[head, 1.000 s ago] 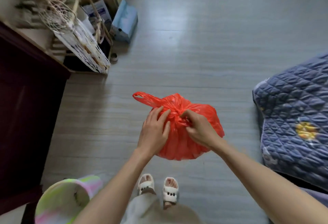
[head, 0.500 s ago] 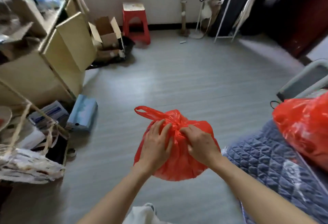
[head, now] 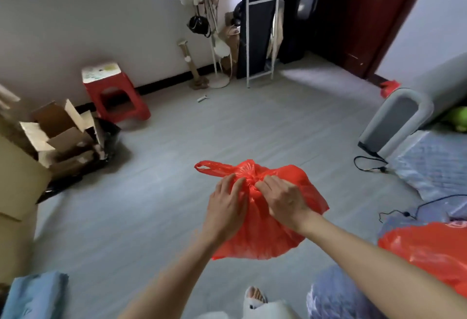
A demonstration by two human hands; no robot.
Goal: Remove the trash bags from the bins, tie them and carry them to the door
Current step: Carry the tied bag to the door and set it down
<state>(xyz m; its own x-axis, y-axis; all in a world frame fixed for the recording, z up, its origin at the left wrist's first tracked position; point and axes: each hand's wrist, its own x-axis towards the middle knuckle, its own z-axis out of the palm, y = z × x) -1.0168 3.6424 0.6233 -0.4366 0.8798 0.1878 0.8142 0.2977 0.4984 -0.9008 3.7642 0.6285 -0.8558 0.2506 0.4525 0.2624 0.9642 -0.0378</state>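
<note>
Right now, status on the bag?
Left hand and right hand both pinching red trash bag at its neck. Knot unfinished. Floor ahead clear.

The tied red plastic trash bag (head: 262, 227) hung above the grey floor (head: 177, 192) at centre, with the left hand (head: 226, 207) on its left side and the right hand (head: 284, 200) on its right, both at the knot. A second red plastic bag (head: 429, 250) lay to the right on the quilted blue bed cover (head: 434, 162). Open cardboard boxes (head: 60, 131) stood far left, the red plastic stool (head: 113, 93) behind them against the wall. The dark red door (head: 366, 15) stood far back right.
</note>
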